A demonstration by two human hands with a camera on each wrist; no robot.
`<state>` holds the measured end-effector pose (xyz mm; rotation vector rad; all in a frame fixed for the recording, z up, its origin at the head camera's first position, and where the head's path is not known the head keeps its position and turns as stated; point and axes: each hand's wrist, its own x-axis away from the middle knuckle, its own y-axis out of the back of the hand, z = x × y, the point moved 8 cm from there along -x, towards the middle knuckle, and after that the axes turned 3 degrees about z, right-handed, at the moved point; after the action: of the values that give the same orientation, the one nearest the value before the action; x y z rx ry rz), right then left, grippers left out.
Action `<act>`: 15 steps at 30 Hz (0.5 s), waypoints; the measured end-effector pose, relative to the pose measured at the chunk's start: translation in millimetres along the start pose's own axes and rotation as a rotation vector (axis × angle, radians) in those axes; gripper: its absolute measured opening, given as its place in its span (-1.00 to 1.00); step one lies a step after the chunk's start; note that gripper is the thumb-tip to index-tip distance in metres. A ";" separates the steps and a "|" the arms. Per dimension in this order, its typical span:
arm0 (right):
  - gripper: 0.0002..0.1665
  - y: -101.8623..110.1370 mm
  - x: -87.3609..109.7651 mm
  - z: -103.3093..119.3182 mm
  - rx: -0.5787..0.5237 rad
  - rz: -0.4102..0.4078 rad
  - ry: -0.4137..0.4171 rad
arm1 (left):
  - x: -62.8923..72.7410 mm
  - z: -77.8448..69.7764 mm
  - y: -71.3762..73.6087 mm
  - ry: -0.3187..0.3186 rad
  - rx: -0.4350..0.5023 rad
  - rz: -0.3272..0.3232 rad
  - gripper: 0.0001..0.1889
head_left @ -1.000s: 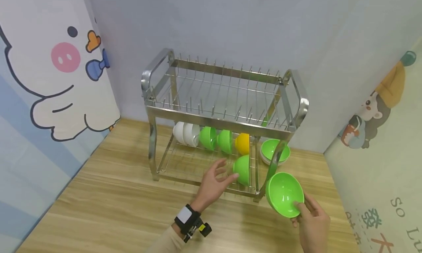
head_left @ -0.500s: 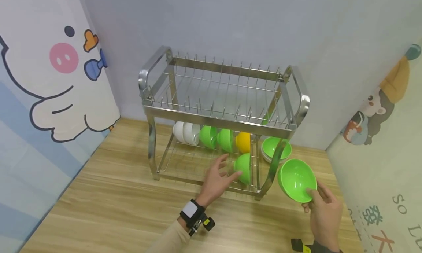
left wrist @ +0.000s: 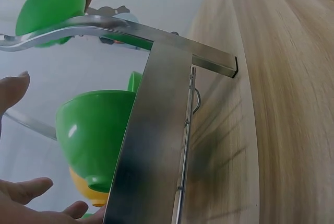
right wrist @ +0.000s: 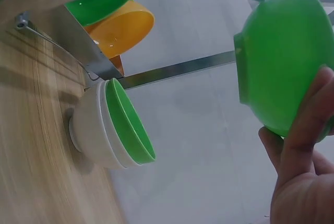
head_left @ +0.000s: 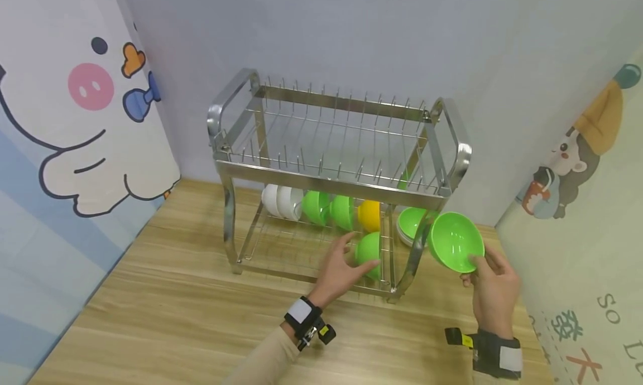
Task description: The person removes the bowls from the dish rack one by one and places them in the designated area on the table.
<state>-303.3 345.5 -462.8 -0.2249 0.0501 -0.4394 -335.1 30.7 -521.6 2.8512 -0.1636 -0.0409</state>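
The right hand point(head_left: 494, 290) grips the held green bowl point(head_left: 456, 241) by its rim, above the counter point(head_left: 176, 301) and just right of the bowl stack point(head_left: 409, 222). The left hand point(head_left: 340, 269), its grip wide, is nearer to the racked green bowl point(head_left: 368, 248), which stands on edge on the lower tier of the rack point(head_left: 329, 184), foot toward that hand

From my head feed I look forward and down from above the near side, far enough back for the whole rack point(head_left: 329, 184). My left wrist feed sits low, rolled sideways, close to the rack's front rail point(left wrist: 151, 130), facing far. My right wrist feed, rolled oppositely, faces far beside the held green bowl point(right wrist: 287, 62); both wrist feeds share it and the yellow bowl point(right wrist: 122, 28).
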 end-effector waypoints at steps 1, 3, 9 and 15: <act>-0.52 -1.4 -2.7 -0.3 -0.010 -0.004 0.003 | -1.5 0.2 -1.4 0.003 -0.003 0.001 -0.04; -0.53 -4.2 -8.6 -2.2 -0.019 -0.004 0.011 | -4.2 1.3 -4.1 0.009 -0.001 0.004 -0.03; -0.51 -11.7 -23.1 -13.6 0.038 0.010 0.032 | -8.5 3.9 -9.8 0.011 0.035 0.026 0.01; -0.47 -18.1 -35.2 -24.0 0.120 0.018 0.030 | -10.0 3.3 -12.7 0.009 0.013 0.035 0.01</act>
<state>-345.0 339.7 -482.1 -0.1000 0.0554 -0.4265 -343.8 43.0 -528.2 2.8604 -0.2131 -0.0193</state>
